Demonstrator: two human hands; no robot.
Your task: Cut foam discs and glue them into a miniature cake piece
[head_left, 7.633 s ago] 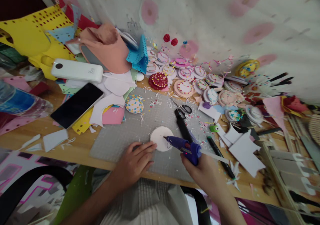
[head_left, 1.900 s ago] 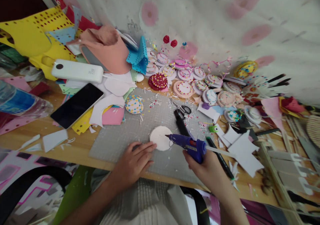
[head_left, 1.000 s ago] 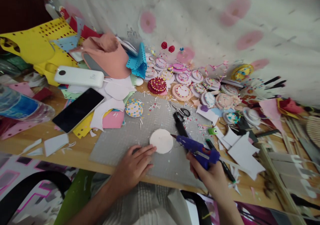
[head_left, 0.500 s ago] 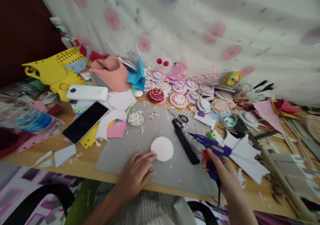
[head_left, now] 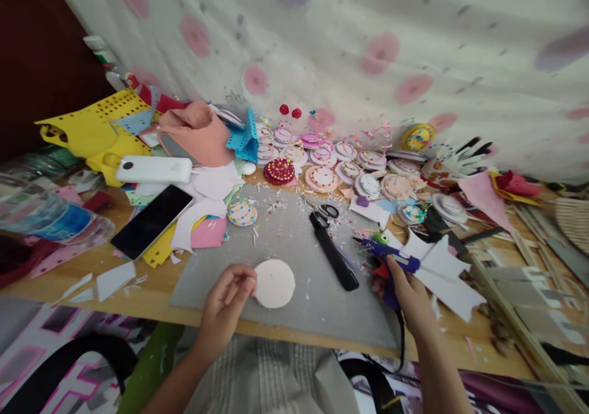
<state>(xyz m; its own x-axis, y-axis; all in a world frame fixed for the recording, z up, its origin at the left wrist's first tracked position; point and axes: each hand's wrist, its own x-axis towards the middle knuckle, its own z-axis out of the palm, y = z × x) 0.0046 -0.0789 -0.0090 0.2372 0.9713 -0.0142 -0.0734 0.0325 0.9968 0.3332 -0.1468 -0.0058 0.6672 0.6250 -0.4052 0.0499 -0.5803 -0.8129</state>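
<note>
A white disc (head_left: 275,284) sits over the grey cutting mat (head_left: 294,328), its left edge pinched between the thumb and fingers of my left hand (head_left: 227,300). My right hand (head_left: 405,291) is wrapped round the handle of a blue glue gun (head_left: 386,252), its nozzle pointing left above the mat's right side. From the gun's handle a black cord runs down past the table's front edge. Between the disc and the gun lies a long black-handled tool (head_left: 334,251), with a pair of scissors (head_left: 324,209) just behind it.
Several small decorated discs (head_left: 322,179) crowd the back of the table. To the left are a phone (head_left: 151,222), a white power bank (head_left: 154,169), paper and foam scraps, and a water bottle (head_left: 55,214). White cut pieces (head_left: 446,273) lie on the right.
My left hand has turned from lying flat beside the disc to pinching its edge, and the disc has shifted left. The glue gun stays in my right hand.
</note>
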